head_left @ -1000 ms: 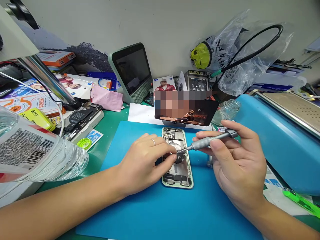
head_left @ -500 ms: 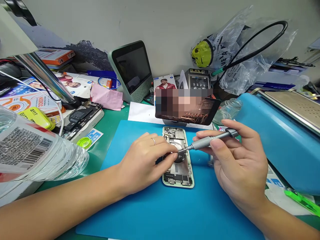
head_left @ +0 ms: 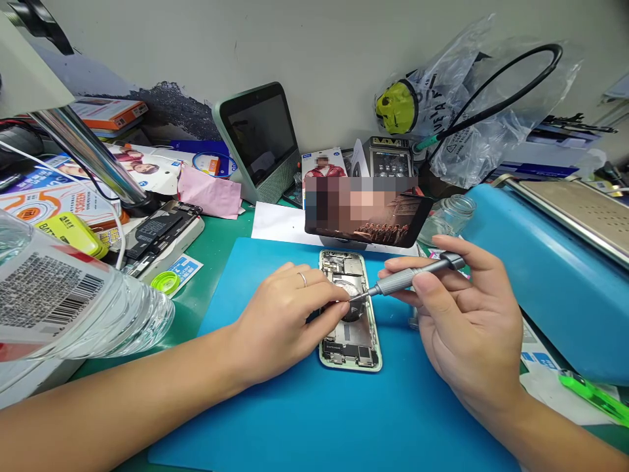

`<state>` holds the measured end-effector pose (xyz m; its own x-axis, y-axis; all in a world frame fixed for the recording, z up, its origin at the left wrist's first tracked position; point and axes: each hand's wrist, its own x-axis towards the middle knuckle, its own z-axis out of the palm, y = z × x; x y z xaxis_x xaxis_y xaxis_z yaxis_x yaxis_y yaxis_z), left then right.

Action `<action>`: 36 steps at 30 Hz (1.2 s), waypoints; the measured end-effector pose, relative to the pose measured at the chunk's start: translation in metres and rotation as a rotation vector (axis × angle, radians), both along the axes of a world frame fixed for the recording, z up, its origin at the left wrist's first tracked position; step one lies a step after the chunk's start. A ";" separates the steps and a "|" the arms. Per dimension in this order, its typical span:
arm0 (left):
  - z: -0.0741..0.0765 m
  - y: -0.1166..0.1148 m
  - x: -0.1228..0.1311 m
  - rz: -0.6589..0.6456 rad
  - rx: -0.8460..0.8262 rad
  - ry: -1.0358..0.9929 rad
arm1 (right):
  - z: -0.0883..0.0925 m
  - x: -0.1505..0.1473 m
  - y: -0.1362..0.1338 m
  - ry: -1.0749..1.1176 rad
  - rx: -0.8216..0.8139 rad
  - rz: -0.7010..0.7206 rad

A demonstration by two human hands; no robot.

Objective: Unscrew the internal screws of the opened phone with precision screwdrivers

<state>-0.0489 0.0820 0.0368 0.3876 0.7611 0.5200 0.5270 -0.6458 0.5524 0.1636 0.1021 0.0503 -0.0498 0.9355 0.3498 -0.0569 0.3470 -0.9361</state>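
The opened phone (head_left: pixel 352 314) lies between the hands (head_left: pixel 472 321), partly beneath the left (head_left: pixel 282 321).

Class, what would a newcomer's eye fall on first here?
Probably the bare right hand holding a slim grey metal screwdriver, its tip at the left hand over an opened, pale-green-framed phone. The phone lies on a flat blue mat. At the left edge looms a clear, labelled bottle.

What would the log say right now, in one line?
right hand: holds screwdriver; left hand: at screwdriver's tip; opened phone: on blue mat
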 end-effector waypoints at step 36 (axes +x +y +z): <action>-0.002 0.001 -0.001 -0.019 0.003 0.010 | 0.001 0.001 0.000 -0.016 -0.016 -0.007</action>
